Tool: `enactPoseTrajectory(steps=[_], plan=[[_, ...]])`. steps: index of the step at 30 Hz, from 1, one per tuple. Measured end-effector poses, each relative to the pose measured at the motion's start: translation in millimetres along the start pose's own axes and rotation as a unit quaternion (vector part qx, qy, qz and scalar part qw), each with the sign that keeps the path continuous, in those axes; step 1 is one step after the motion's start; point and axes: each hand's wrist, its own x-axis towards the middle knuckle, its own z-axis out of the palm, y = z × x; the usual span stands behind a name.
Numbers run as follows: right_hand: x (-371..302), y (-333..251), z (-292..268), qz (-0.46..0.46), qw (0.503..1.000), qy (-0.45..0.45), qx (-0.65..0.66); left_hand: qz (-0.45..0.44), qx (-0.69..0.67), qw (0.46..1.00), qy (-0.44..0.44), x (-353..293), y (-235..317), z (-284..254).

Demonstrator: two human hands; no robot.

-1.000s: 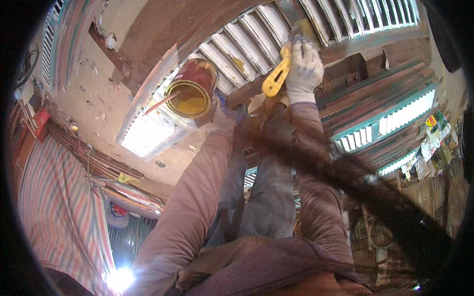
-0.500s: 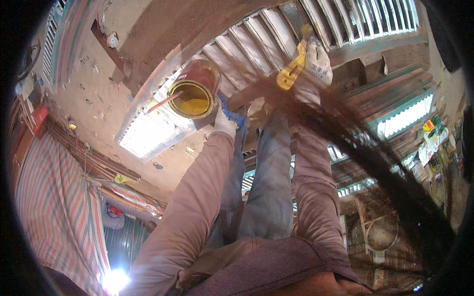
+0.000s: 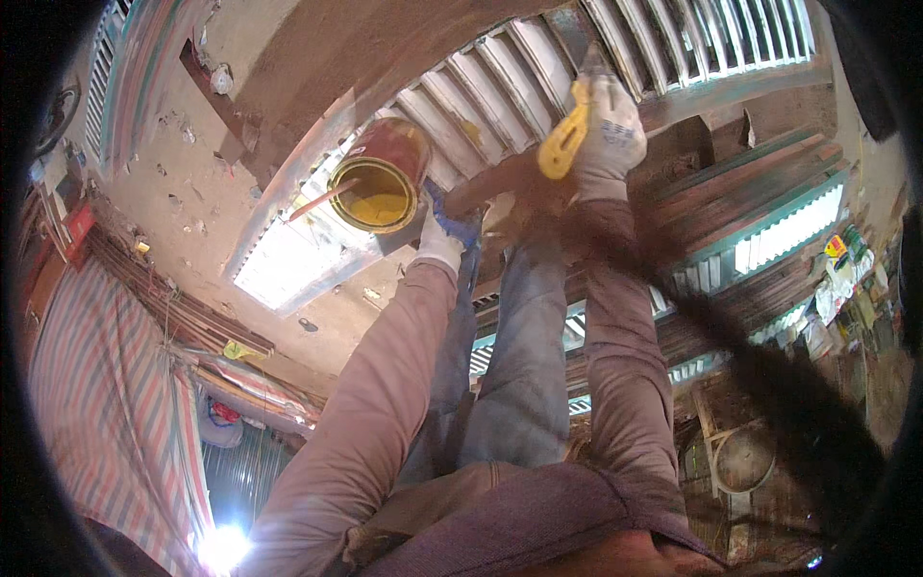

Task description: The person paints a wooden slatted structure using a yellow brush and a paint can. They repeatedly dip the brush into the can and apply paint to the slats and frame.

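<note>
My left hand (image 3: 444, 236), in a white glove with blue on it, is closed at the side of a red-brown paint can (image 3: 396, 144). The can tilts so that its yellow-coated inside shows, and a thin reddish stick (image 3: 322, 200) leans out over its rim. Farther right, my gloved right hand (image 3: 611, 125) is wrapped round a paintbrush with a flat yellow handle (image 3: 564, 144) that has a hole near its end. The brush's far end is over the pale metal slats (image 3: 524, 62), and its tip is too blurred to make out.
Brown beams and planks (image 3: 740, 188) with pale corrugated strips lie to the right. At the lower left hangs a striped cloth (image 3: 111, 385). A dark blurred streak (image 3: 760, 375) crosses the right side. Assorted clutter (image 3: 836, 279) sits at the far right.
My right hand and the paintbrush have shifted slightly, and the forearm has swung a little right. The dark streak has changed shape. My left hand and the can have hardly moved.
</note>
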Motion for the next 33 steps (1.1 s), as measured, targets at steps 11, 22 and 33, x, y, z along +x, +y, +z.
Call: enactPoseTrajectory(steps=[11,22,33], plan=[[5.9,11.0,18.4,-0.033,0.998,0.014,0.051,-0.132,-0.257,0.957,0.007,-6.5,34.1,49.7],[18.1,-11.1,10.0,-0.051,0.998,0.003,0.028,-0.035,-0.244,0.969,-0.009,0.2,16.8,16.6],[1.6,-21.9,10.3,-0.036,0.999,-0.019,0.001,-0.218,-0.323,0.915,0.108,-29.4,60.0,74.9]])
